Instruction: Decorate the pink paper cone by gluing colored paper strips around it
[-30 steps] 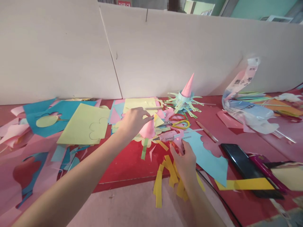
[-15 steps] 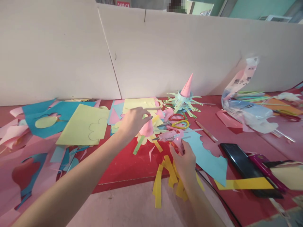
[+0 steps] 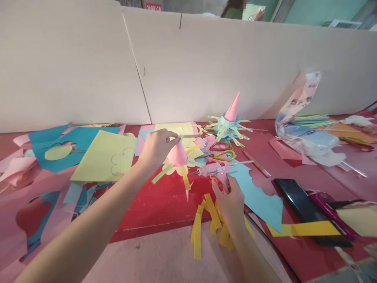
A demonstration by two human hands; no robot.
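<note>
My left hand [image 3: 160, 146] pinches the top of a pink paper cone [image 3: 177, 154]. Green [image 3: 161, 174] and yellow [image 3: 185, 177] paper strips stick out from the cone's lower edge. In my right hand [image 3: 231, 198] is a pink hot glue gun [image 3: 214, 169], its nozzle pointing left toward the cone without touching it and a glue stick jutting from the back. Behind the glue gun lie scissors [image 3: 225, 154] with yellow handles. Several yellow paper strips [image 3: 196, 234] hang over the table's front edge, beside my right forearm.
A pink cone on a fringed light-blue paper ring [image 3: 231, 120] stands by the white partition [image 3: 224, 59]. Cut paper [image 3: 103, 157] covers the left side. To the right are a light-blue sheet [image 3: 260, 198], a pencil [image 3: 259, 166], a black phone [image 3: 297, 200] and a plastic bag [image 3: 315, 141].
My left hand has shifted a little left with the cone, and the cone's strips have swung round leftward. The glue gun has barely moved. Behind the partition, a person has moved.
</note>
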